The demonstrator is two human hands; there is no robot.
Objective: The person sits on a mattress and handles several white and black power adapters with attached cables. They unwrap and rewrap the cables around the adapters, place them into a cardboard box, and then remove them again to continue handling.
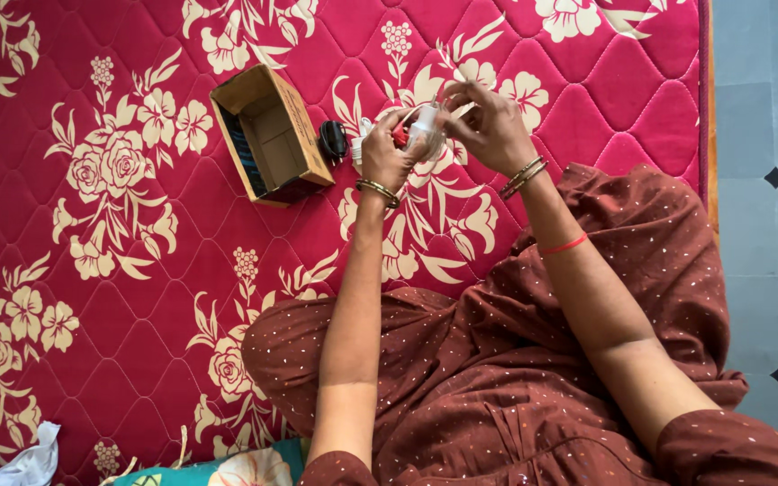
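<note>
Brown speckled cloth (pixel 497 387) covers the person's lap at the near edge, with a teal flowered cushion (pixel 236 468) just to its left and a bit of white cloth (pixel 11 463) in the near left corner. Both forearms reach away over a red quilted mattress (pixel 92 315) printed with cream flowers. Farther out, the left hand (pixel 387 153) and the right hand (pixel 488 126) meet around a small white gadget (pixel 425 133) with a red part, fingers of both closed on it, holding it just above the mattress. Bangles sit on both wrists. Just left of the left hand lies a small black object (pixel 332 141), and beside that an open cardboard box (pixel 270 135) lying on the mattress. Grey floor tiles (pixel 767 225) run along the right.
</note>
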